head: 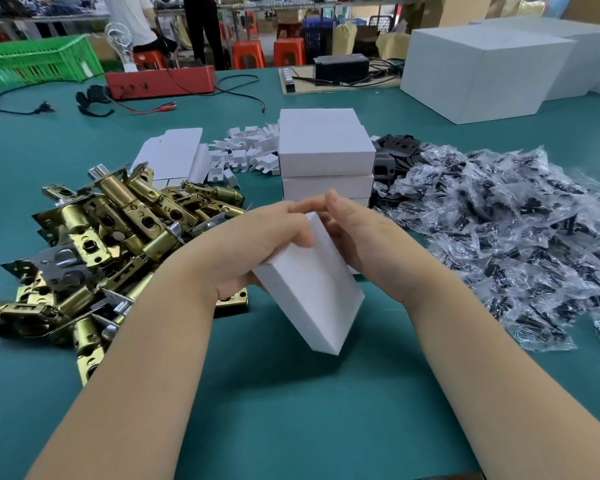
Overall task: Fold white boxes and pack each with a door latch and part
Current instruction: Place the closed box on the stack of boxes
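head view | looking forward and down from above | sitting close over the teal table (291, 410) | single view, nothing shared

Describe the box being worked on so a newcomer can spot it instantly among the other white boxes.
Start at the stack of closed white boxes in the middle of the green table. Just in front of it, the left hand and right hand hold one small white box. Unlike the others, it is lifted and tilted.

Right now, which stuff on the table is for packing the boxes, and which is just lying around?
For the job: white box in left hand and right hand; stacked boxes; flat boxes; brass latches; bagged parts.

Just lying about: red case; green crate; black cable; big white cartons.
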The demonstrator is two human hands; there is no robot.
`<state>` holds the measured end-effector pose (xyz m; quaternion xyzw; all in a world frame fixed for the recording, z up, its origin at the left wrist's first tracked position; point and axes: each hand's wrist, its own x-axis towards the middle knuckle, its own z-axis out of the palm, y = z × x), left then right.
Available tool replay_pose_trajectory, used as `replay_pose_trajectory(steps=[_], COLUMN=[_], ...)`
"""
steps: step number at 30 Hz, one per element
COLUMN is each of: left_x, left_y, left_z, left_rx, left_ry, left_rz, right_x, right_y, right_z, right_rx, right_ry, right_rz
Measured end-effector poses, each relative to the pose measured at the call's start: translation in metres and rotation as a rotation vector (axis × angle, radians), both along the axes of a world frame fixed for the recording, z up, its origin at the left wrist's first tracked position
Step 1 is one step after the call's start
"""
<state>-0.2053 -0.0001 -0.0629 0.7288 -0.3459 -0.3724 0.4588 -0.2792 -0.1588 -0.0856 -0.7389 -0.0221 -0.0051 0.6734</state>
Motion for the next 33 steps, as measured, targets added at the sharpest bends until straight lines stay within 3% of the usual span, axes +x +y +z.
replay_pose_trajectory(steps=[3,6,8,11,14,17,19,22,23,26,30,33], left_x=[0.000,-0.004,-0.003,-0.002,0.002,0.005,0.004,0.005,0.007,0.006,-0.002,0.000], left_y=[0.000,0.006,0.000,-0.010,-0.010,-0.009,-0.009,-0.005,-0.002,0.001,-0.003,-0.008], left_z=[0.006,0.008,0.007,0.003,-0.005,-0.011,-0.013,-0.006,-0.005,-0.003,-0.007,-0.016], left_rx=[-0.097,-0.337,-0.387,-0.216,0.101,0.168,0.092,-0.091,-0.099,0.028,0.307,0.263], left_ry=[0.253,0.470,0.490,0.296,-0.154,-0.367,-0.276,0.129,0.164,0.021,-0.383,-0.472], left_rz=[0.334,0.512,0.663,0.850,0.795,0.759,0.781,0.709,0.648,0.534,0.404,0.404], right_x=[0.001,0.004,0.005,0.008,0.011,0.013,0.013,0.012,0.012,0.014,0.016,0.017], right_y=[-0.001,-0.013,-0.023,-0.031,-0.035,-0.036,-0.034,-0.030,-0.028,-0.022,-0.011,-0.014], right_z=[0.005,0.010,0.011,0.007,0.004,0.001,-0.001,-0.003,-0.004,-0.005,-0.010,-0.013], right_rx=[-0.131,-0.093,-0.010,0.041,0.112,0.123,0.202,0.368,0.383,0.420,0.303,0.286], right_ry=[-0.006,-0.063,-0.043,0.020,0.103,0.138,0.138,0.168,0.188,0.203,0.274,0.295], right_rz=[-0.139,-0.425,-0.611,-0.718,-0.727,-0.752,-0.812,-0.852,-0.845,-0.773,-0.697,-0.665])
